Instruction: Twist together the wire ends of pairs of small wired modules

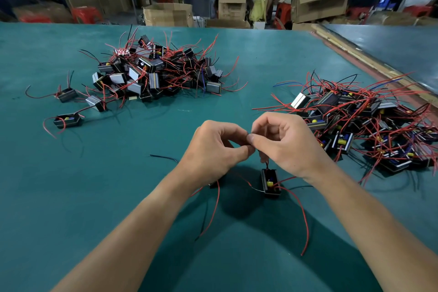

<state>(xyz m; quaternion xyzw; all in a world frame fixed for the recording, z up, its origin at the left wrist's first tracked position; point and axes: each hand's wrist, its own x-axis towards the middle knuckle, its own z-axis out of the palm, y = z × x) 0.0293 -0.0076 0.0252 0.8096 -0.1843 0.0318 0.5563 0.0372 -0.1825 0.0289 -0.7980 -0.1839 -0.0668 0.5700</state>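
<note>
Nearest me, my left hand [213, 149] and right hand [286, 144] pinch wire ends hidden between touching fingertips; a black module [271, 182] hangs just below, over the green table [71, 185]; open cardboard boxes [320, 0] stand behind

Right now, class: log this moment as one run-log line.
left hand + right hand: pinching wire ends together, join hidden | black wire: runs down to wired module | far-left pile, right pile: heaped modules
</note>
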